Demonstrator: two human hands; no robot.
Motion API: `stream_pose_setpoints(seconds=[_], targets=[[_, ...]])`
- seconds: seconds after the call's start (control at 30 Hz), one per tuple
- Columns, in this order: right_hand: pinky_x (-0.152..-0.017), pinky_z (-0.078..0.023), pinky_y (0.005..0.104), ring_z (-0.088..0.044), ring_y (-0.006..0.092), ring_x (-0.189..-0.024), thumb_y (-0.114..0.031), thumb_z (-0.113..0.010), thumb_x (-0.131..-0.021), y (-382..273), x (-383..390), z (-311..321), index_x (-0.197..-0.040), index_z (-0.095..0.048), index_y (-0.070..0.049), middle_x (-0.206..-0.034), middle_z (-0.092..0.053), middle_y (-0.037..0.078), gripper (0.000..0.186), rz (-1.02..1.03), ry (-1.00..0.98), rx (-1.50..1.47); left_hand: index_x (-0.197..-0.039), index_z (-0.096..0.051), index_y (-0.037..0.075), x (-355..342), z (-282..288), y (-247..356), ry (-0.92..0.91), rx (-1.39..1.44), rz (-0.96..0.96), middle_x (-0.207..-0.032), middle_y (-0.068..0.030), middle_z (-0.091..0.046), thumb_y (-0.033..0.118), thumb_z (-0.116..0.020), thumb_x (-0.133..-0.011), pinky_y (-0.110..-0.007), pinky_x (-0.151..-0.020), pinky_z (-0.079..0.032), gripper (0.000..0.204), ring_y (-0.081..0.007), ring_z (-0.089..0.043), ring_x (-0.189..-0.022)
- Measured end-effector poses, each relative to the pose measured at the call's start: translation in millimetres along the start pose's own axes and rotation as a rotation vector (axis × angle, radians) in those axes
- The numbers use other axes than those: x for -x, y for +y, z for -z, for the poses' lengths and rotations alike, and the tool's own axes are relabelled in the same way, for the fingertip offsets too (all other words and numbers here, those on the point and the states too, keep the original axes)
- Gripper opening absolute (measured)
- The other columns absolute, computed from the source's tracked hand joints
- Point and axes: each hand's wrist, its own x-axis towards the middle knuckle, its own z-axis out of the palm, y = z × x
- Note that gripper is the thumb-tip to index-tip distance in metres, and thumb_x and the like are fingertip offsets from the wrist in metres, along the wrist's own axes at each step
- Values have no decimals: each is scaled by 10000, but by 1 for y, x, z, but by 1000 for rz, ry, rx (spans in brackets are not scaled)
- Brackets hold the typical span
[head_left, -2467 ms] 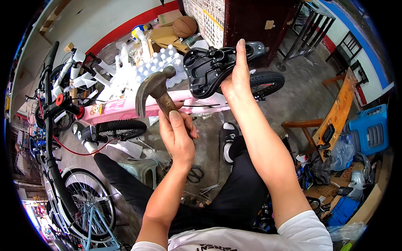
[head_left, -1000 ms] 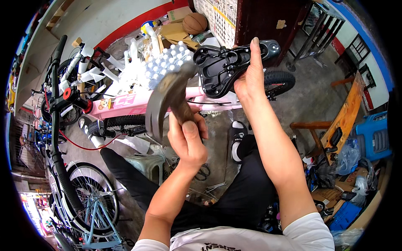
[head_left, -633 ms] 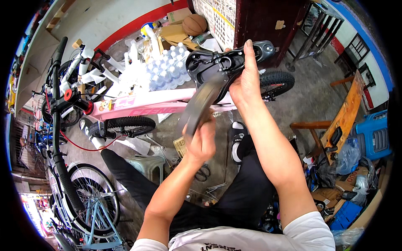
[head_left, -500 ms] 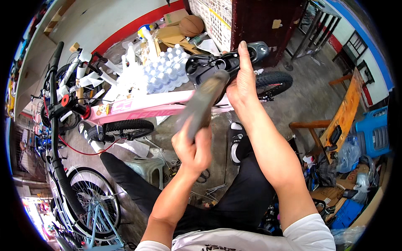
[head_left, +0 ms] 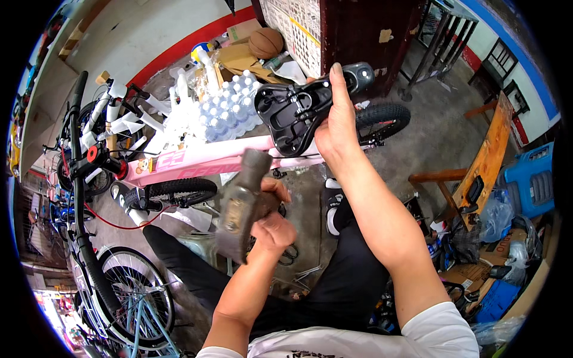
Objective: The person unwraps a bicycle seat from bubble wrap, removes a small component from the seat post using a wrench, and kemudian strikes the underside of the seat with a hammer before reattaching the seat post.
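My left hand (head_left: 272,224) grips a worn metal hammer (head_left: 240,209), its head turned toward the camera below the saddle. My right hand (head_left: 335,128) holds a black bicycle saddle (head_left: 280,117) with its underside and rails showing, thumb along the near edge. A pink bicycle frame (head_left: 197,156) lies crosswise beyond both hands, with a rear tyre (head_left: 391,122) to the right and another tyre (head_left: 179,190) beneath it on the left.
Black handlebars (head_left: 77,191) and a pale blue bicycle (head_left: 141,313) stand at left. A grey stool (head_left: 203,249) sits near my legs. Bottle packs (head_left: 222,116) lie behind the frame. A wooden bench (head_left: 486,155), blue plastic stool (head_left: 528,185) and clutter are at right.
My left hand swung the hammer up against the saddle's underside, then drew it down and back toward me. The saddle in my right hand has shifted slightly left.
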Motion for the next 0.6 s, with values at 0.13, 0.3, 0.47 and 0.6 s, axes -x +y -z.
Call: stream_pose_setpoints(seconds=[0.13,0.3,0.47,0.6], targets=[[-842,-572,344,-675,167,-878,-501,-754,-913,-8,9,-3,-1038,-664,-70,-931,-694,47,458,15,42,31,-1106,-632,-58,3,11,-5,-262,-435,410,-832,-118,-647,106,-501,-1013,-309,-573,-469,229,-168,-595,-635],[-796,-586,353,-672,167,-876,-475,-750,-922,-7,-13,11,-1078,-648,-59,-958,-681,54,455,-27,52,-43,-1019,-531,-16,-3,-2,9,78,15,137,-787,-128,-590,591,-453,-1037,-297,-528,-480,612,-164,-540,-595],[-846,-561,342,-662,172,-883,-518,-740,-919,-7,-5,8,-1051,-627,-74,-945,-676,58,476,24,30,23,-1069,-577,-42,4,13,-25,-236,-319,145,-740,-92,-568,315,-493,-1048,-285,-550,-450,368,-150,-526,-598],[-852,-564,349,-666,182,-887,-506,-732,-929,-13,-18,13,-1049,-635,-47,-962,-680,74,484,73,127,5,-1018,-583,-69,-5,-5,5,-96,-215,245,-633,-65,-560,312,-475,-1066,-268,-498,-418,398,-117,-497,-511]])
